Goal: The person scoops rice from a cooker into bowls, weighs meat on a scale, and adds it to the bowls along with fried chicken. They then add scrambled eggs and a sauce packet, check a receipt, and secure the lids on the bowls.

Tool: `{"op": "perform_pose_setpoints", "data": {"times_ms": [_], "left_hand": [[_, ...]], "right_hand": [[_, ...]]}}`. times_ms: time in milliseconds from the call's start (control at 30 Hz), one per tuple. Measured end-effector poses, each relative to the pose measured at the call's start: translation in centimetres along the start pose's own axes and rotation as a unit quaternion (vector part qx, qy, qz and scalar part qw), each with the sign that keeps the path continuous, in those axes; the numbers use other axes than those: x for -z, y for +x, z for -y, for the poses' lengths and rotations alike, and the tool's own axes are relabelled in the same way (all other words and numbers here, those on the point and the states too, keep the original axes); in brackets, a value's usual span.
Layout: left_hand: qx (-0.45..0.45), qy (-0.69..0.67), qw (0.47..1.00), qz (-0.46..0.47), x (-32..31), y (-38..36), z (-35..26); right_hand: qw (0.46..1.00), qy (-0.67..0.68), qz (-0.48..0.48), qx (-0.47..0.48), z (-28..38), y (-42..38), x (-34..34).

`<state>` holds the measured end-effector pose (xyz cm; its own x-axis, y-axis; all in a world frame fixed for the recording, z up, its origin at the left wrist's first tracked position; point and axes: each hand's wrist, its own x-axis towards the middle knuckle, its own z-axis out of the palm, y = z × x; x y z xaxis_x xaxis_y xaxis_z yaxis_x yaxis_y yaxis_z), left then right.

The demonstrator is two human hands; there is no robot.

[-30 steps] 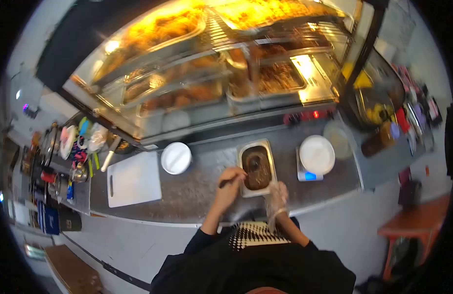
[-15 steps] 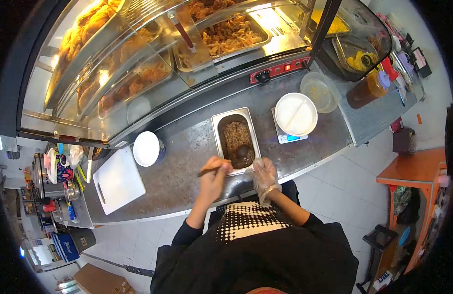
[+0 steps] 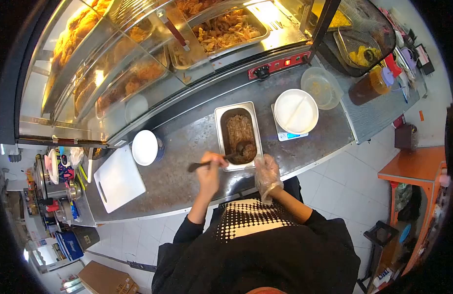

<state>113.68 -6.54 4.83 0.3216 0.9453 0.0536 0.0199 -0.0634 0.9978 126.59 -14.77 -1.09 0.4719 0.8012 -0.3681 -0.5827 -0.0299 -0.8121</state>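
A steel food pan (image 3: 220,131) stands on the counter in front of me, with brown shredded food (image 3: 239,128) in it. My bare left hand (image 3: 209,172) is closed around the dark handle of a ladle (image 3: 241,146). Its bowl rests in the food at the near end of the pan. My right hand (image 3: 267,172), in a clear plastic glove, grips the pan's near right corner. Right of the pan, a round white divided container (image 3: 296,111) sits on a digital scale (image 3: 291,136).
A heated glass cabinet (image 3: 153,63) with trays of fried food runs along the back. To the left are a white cutting board (image 3: 119,180) and a white-lidded tub (image 3: 145,148). At the right stand a clear plastic bowl (image 3: 322,88) and a bottle of brown sauce (image 3: 368,88).
My left hand has lifted slightly and the ladle handle now lies flatter. The food in the pan is pushed about, with a mound at the ladle. My right hand stays at the pan corner.
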Motion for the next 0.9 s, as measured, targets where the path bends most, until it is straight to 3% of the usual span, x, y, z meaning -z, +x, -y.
{"op": "perform_pose_setpoints", "data": {"times_ms": [33,100,267,400,500,567,600,700,733,767,833,900], "left_hand": [[-0.048,0.065,0.996,0.036,-0.3,-0.2,0.5],[-0.036,0.059,0.995,0.072,-1.7,-0.7,0.6],[0.158,-0.190,0.964,-0.098,-1.6,0.6,0.7],[0.144,-0.248,0.943,-0.168,0.4,1.2,1.3],[0.117,-0.191,0.962,-0.157,0.4,1.5,0.9],[-0.022,-0.016,1.000,-0.011,-0.2,1.6,0.9],[-0.092,0.072,0.991,0.062,-0.5,1.6,0.9],[-0.089,0.218,0.954,0.184,-1.6,1.4,-0.9],[-0.096,0.183,0.962,0.181,-1.7,1.4,0.3],[-0.017,0.085,0.988,0.130,-1.6,1.5,0.7],[0.143,-0.113,0.983,0.024,-1.3,1.8,1.1],[0.188,-0.170,0.967,-0.028,-0.5,2.2,1.3]], "right_hand": [[1.000,-0.030,-0.007,0.005,-0.1,0.2,0.2],[1.000,-0.019,-0.004,0.014,-0.4,0.4,0.3],[1.000,0.026,-0.011,0.010,0.4,0.1,-0.3],[1.000,0.020,-0.018,0.006,-0.3,0.4,-0.1],[1.000,-0.001,-0.008,-0.007,0.2,0.3,0.0],[1.000,-0.012,-0.007,-0.014,0.3,0.3,0.0],[1.000,-0.011,-0.007,-0.015,0.3,0.3,0.1],[0.999,-0.034,-0.015,-0.009,0.5,0.3,0.0],[0.999,-0.046,-0.019,-0.006,0.6,0.3,0.0],[0.999,-0.032,-0.015,-0.005,0.4,0.4,0.1],[1.000,-0.003,-0.007,-0.002,-0.3,0.6,0.3],[1.000,0.020,-0.002,-0.011,-0.3,0.5,0.3]]}}
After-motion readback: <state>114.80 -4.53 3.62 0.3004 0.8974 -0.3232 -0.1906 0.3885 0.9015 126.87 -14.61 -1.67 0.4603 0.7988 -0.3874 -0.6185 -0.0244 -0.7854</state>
